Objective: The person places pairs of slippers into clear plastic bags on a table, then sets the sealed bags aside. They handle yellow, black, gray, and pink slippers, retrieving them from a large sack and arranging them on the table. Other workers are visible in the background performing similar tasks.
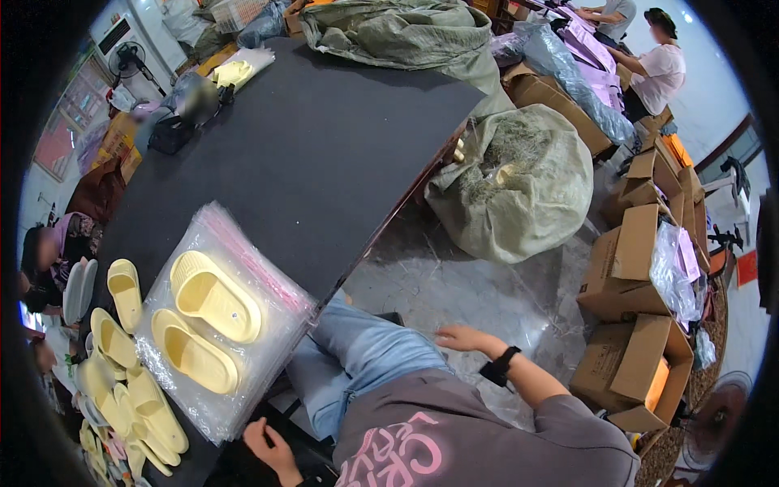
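- Using the stack of clear plastic bags (pixel 286 325) as my landmark, with its pinkish edge strips showing along the far right side.
- Just left of the stack there's a bunch of loose yellow slippers (pixel 146 406), heaped and overlapping down along its side. One single yellow slipper (pixel 124 294) sits a bit apart, by the stack's upper left side.
- Right on top of the stack: the upper yellow slipper (pixel 215 296) and the lower yellow slipper (pixel 195 351), side by side, soles down, toe ends pointing up and left.
- Left hand (pixel 269 446) is just off the stack's near right edge, so that pair lies up and to the left of it. It's open and empty, fingers loosely bent. Hard to be sure from this bendy angle, but it looks like there's a small gap to the bags.
- Black table (pixel 324 154) is under the stack and stretches away beyond it.
- Right hand (pixel 460 338) is well right of the stack, over by the person's jeans (pixel 365 341). Also open and empty, fingers relaxed; the pair is way over to its left.
- Farther right and beyond the stack, a big pale green sack (pixel 535 207) stands on the floor.
- Farthest right from the stack, open cardboard boxes (pixel 604 357).
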### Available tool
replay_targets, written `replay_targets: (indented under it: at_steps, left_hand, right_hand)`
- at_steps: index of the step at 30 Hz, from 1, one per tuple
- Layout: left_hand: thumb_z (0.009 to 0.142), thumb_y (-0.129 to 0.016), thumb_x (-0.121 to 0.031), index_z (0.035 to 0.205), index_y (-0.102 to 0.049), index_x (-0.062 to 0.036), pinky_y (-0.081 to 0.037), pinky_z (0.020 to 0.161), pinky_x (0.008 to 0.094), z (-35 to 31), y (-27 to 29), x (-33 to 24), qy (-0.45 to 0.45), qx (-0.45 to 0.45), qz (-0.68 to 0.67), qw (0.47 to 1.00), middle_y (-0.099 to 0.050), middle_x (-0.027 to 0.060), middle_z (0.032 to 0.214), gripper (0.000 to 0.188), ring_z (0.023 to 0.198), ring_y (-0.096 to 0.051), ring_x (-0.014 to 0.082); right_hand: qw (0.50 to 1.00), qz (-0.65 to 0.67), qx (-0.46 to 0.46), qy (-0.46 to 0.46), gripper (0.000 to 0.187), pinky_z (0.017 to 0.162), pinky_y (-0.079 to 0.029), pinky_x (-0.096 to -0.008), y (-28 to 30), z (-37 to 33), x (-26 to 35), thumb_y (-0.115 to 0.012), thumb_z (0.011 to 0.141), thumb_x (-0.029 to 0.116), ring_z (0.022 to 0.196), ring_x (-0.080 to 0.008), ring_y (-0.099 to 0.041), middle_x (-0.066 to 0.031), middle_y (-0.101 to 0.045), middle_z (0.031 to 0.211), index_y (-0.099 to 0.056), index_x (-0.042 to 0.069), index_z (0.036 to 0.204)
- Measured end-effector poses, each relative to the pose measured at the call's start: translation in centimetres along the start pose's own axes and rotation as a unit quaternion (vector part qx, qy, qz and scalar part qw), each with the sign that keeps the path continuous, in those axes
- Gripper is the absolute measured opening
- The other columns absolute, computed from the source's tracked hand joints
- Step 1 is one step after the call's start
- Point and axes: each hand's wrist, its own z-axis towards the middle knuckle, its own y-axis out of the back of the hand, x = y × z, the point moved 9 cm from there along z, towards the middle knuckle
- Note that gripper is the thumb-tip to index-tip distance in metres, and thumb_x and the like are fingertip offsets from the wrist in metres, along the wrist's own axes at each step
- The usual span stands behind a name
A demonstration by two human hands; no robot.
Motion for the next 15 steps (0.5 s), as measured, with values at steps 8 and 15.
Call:
replay_targets:
  at_steps: [8,15]
  left_hand:
    - [0.087,-0.063,-0.012,0.123,-0.057,0.0015,-0.044,0.096,0.0403,-25.0,-11.7,9.0,0.237,0.406,-0.104,0.877,-0.062,0.0213,0.113,0.039,0.108,-0.059,0.0346]
    - [0.088,-0.061,-0.014,0.124,-0.056,0.0014,-0.043,0.097,0.0402,-27.3,-16.9,4.2,0.463,0.574,-0.126,0.664,-0.061,0.0214,0.115,0.039,0.109,-0.058,0.0347]
  right_hand:
    - [0.883,0.203,0.310,-0.287,0.054,0.105,-0.036,-0.0355,-19.2,-15.7,-13.2,-0.055,0.094,0.032,0.122,-0.0210,-0.048,-0.0092,-0.056,0.134,-0.047,0.000,0.137]
    - [0.852,0.304,0.182,-0.386,0.053,0.102,-0.039,-0.0364,-16.2,-21.3,-11.3,-0.055,0.095,0.030,0.119,-0.0218,-0.050,-0.0095,-0.056,0.133,-0.046,0.001,0.138]
